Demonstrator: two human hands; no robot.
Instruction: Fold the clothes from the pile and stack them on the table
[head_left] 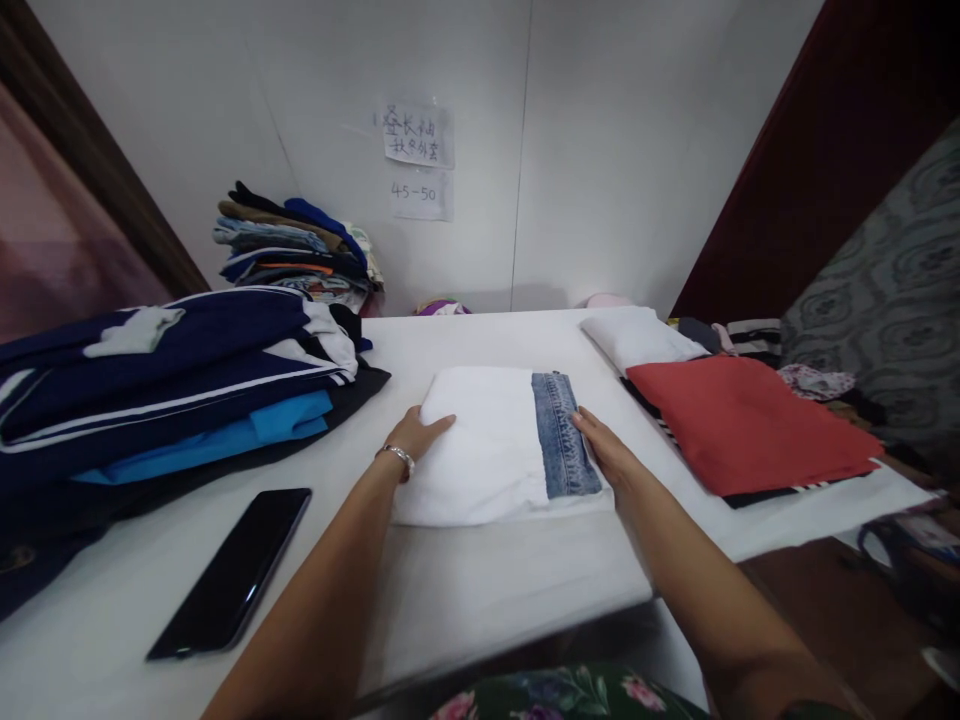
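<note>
A white garment (480, 445) folded into a flat rectangle lies on the table before me. A strip of blue denim (564, 435) runs along its right side. At its left edge is my left hand (421, 438), thumb on top of the cloth and the other fingers hidden along or under the edge. My right hand (606, 448) grips the opposite edge, with fingers against the denim and the thumb side out of sight. A bracelet (397, 458) circles my left wrist.
Dark blue clothes (172, 350) lie piled at the left, with a stack of folded clothes (292, 245) behind. A phone (232, 570) rests on the white table (480, 335) near my left forearm. Folded red cloth (750, 420) tops a pile at the right. Paper notes (420, 150) hang on the wall.
</note>
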